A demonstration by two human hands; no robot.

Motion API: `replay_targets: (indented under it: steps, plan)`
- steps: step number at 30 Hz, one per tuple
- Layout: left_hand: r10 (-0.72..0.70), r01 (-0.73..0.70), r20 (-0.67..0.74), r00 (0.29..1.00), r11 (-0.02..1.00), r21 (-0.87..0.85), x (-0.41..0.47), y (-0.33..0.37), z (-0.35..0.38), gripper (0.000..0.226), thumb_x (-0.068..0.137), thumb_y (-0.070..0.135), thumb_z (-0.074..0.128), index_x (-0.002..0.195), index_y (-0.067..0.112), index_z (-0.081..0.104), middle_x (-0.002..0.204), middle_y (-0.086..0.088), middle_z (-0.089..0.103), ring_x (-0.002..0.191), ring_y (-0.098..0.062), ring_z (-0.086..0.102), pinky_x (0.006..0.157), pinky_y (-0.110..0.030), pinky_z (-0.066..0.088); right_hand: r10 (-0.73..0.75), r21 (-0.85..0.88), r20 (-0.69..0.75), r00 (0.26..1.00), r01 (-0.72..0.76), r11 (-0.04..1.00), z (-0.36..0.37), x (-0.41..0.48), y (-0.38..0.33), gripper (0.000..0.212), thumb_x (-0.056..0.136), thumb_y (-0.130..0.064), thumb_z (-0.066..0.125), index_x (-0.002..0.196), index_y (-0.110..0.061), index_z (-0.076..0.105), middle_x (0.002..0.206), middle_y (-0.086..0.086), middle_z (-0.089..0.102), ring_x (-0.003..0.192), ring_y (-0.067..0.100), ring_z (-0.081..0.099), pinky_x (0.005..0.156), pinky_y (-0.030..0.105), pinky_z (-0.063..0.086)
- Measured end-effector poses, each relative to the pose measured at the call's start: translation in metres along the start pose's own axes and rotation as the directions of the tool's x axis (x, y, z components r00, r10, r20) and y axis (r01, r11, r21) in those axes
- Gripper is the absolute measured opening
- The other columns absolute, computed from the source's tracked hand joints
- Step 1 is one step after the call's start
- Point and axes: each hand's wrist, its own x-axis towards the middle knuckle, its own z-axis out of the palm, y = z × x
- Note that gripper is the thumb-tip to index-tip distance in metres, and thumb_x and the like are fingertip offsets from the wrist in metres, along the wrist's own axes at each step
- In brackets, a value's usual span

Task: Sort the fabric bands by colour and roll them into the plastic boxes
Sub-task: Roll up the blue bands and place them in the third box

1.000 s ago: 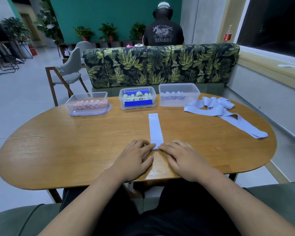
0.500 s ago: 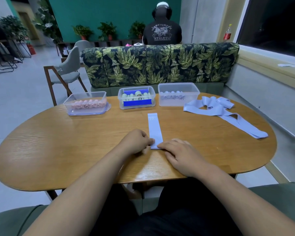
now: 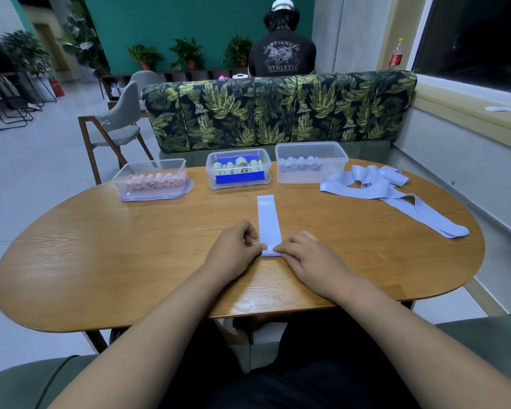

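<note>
Left hand (image 3: 236, 251): fingers curled, thumb and fingertips pinching the near end of the lavender band (image 3: 268, 222) from its left side. Right hand (image 3: 311, 258): knuckles bent, fingertips pinching the same end from the right. Both hands rest on the surface (image 3: 101, 249), with the near end of the band between them.

Band status: it lies flat on the wood and runs straight away from the person, roughly centred. Its near end is turned over into a small fold or first roll under the fingertips. The far end has pale print on it, "20" plus something too small to read.

Three clear plastic boxes sit in a row along the far edge:
- left box (image 3: 121, 187): pink rolls (image 3: 155, 180) packed side by side, with a lid underneath it
- middle box (image 3: 267, 172): pale green rolls (image 3: 239, 163), plus blue pieces at front and back
- right box (image 3: 337, 172): lavender rolls (image 3: 300, 161) along the bottom

Loose lavender bands (image 3: 372, 184) are heaped just right of the right box. One long strip trails out toward the right edge of the surface.

Background: leaf-print sofa (image 3: 278, 110) behind the surface, another person (image 3: 282, 54) sitting beyond it with their back turned, and a grey chair (image 3: 118, 125) at far left.
</note>
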Motion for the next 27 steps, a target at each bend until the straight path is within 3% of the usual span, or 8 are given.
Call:
replay_targets:
  steps: [4,7,12,16,19,23,27]
  plan:
    - [0.337,-0.335,-0.039,0.941,0.941,0.056,-0.013,-0.009,0.003,0.033,0.088,0.002,0.066,0.107,0.029,0.066,0.106,0.018,0.062,0.104,-0.005,0.057,0.088,-0.023,0.047,0.058,-0.047,0.043,0.997,-0.056,0.997,-0.001,0.004,0.000,0.032,0.107,-0.032,0.051,0.134,-0.033,0.069,0.122,-0.017,0.061,0.119,0.015,0.049,0.101,0.040,0.047]
    - [0.444,-0.447,0.056,0.894,0.886,0.125,-0.018,-0.007,0.006,0.036,0.086,-0.003,0.055,0.106,0.024,0.068,0.102,0.016,0.061,0.101,-0.008,0.057,0.089,-0.020,0.043,0.080,-0.091,0.083,0.993,-0.072,0.993,-0.002,0.006,-0.001,0.037,0.107,-0.034,0.048,0.140,-0.037,0.064,0.126,-0.019,0.057,0.123,0.013,0.045,0.105,0.039,0.044]
    - [0.440,-0.440,0.036,0.897,0.884,0.155,-0.017,-0.008,0.009,0.030,0.087,0.006,0.056,0.109,0.023,0.069,0.102,0.014,0.061,0.100,-0.012,0.058,0.092,-0.025,0.046,0.124,-0.044,0.029,0.992,-0.123,0.991,0.000,0.004,-0.001,0.041,0.106,-0.027,0.048,0.146,-0.032,0.057,0.132,-0.012,0.055,0.124,0.016,0.047,0.106,0.039,0.044]
    - [0.429,-0.430,0.040,0.902,0.891,0.147,-0.018,-0.007,0.009,0.029,0.088,0.008,0.056,0.110,0.024,0.069,0.103,0.014,0.062,0.102,-0.012,0.057,0.094,-0.026,0.045,0.116,0.042,-0.066,0.991,-0.113,0.993,-0.001,-0.004,0.000,0.032,0.097,-0.016,0.045,0.119,-0.028,0.065,0.122,-0.015,0.060,0.116,0.014,0.052,0.097,0.040,0.050]
    - [0.404,-0.406,0.041,0.914,0.903,0.142,-0.018,-0.008,0.009,0.028,0.089,0.010,0.056,0.110,0.025,0.068,0.102,0.015,0.062,0.102,-0.012,0.056,0.093,-0.027,0.045,0.069,0.000,-0.067,0.995,-0.069,0.998,-0.002,-0.006,-0.002,0.031,0.096,-0.014,0.045,0.112,-0.029,0.066,0.115,-0.018,0.062,0.112,0.011,0.051,0.094,0.038,0.050]
    - [0.391,-0.389,0.025,0.920,0.906,0.169,-0.017,-0.009,0.009,0.028,0.092,0.010,0.058,0.114,0.021,0.071,0.107,0.010,0.066,0.109,-0.014,0.055,0.098,-0.030,0.045,0.097,-0.025,-0.057,0.994,-0.098,0.995,0.001,-0.003,0.002,0.038,0.095,-0.008,0.052,0.122,-0.031,0.068,0.123,-0.021,0.063,0.116,0.011,0.050,0.099,0.039,0.048]
    - [0.309,-0.309,0.042,0.950,0.912,0.271,-0.011,-0.011,0.012,0.045,0.096,0.031,0.051,0.135,0.022,0.069,0.130,0.004,0.064,0.126,-0.020,0.050,0.110,-0.035,0.042,0.207,-0.012,0.057,0.977,-0.207,0.978,-0.006,0.006,-0.001,0.048,0.099,-0.029,0.039,0.141,-0.036,0.062,0.143,-0.022,0.057,0.132,0.011,0.043,0.111,0.041,0.038]
